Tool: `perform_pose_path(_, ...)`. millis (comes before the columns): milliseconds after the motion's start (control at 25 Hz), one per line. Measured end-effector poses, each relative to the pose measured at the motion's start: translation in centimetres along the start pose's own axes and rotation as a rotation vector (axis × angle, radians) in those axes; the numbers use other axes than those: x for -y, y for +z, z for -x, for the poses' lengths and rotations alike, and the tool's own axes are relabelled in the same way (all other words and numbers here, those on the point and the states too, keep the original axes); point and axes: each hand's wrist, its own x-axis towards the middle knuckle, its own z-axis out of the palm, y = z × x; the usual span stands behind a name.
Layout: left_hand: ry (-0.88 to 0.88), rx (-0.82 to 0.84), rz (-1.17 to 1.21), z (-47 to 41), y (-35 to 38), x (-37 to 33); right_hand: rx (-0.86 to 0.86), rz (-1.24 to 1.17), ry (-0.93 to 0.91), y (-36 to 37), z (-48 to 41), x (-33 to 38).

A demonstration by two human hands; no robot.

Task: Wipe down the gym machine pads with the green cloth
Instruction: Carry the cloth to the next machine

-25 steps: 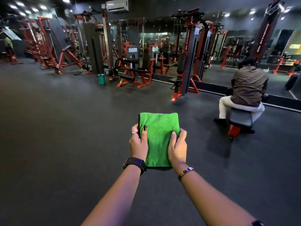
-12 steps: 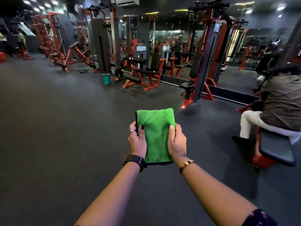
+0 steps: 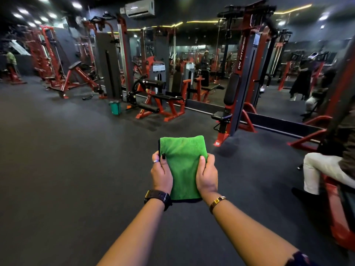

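1. Green cloth (image 3: 182,166) is folded into a thick rectangle and held up in the air in front of the person, over the dark floor (image 3: 67,169), not touching any machine.
2. Left hand (image 3: 161,173) grips the cloth's left edge, thumb pressed on top and fingers curled underneath. It has a ring (image 3: 156,161) on one finger, dark nail polish, and a black watch (image 3: 157,196) on the wrist.
3. Right hand (image 3: 207,173) grips the right edge the same way, thumb on the top face and fingers wrapped under. There's a gold bracelet (image 3: 217,201) on that wrist.
4. Straight ahead, well apart from the cloth, stands a tall red and black cable machine (image 3: 244,73) with an upright black back pad (image 3: 231,89) and a small seat pad (image 3: 221,115) below it.
5. Left of that sits a low red leg machine (image 3: 153,98) with black roller pads, and a green bucket (image 3: 115,107) is on the floor just beside it.
6. Further left there's a red incline bench (image 3: 76,77), with more red frames behind it.
7. A big mirror (image 3: 201,54) runs along the back wall, and an air conditioner (image 3: 139,7) hangs up high.
8. At the right edge a seated person (image 3: 322,166) in light trousers is on a red bench, only partly in frame.
9. Way off on the far left someone in a light green top (image 3: 11,59) stands, too small to make out much else.
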Motion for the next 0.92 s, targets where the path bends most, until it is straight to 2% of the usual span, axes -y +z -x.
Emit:
perform_pose_path(440, -0.007, 0.003, -0.031, -26.2, 22.7, 13.3, -0.051, -0.013, 0.019, 16.7, -30.0, -14.0)
perform_pose_path(680, -0.039, -0.01, -0.025, -43.0, 36.8, 18.8, -0.034, 0.007, -0.016, 25.8, -50.3, -20.2)
perform_pose_path(920, -0.051, -0.005, -0.078, -57.4, 47.1, 26.0, -0.032, -0.001, 0.014, 35.9, -65.5, -26.7)
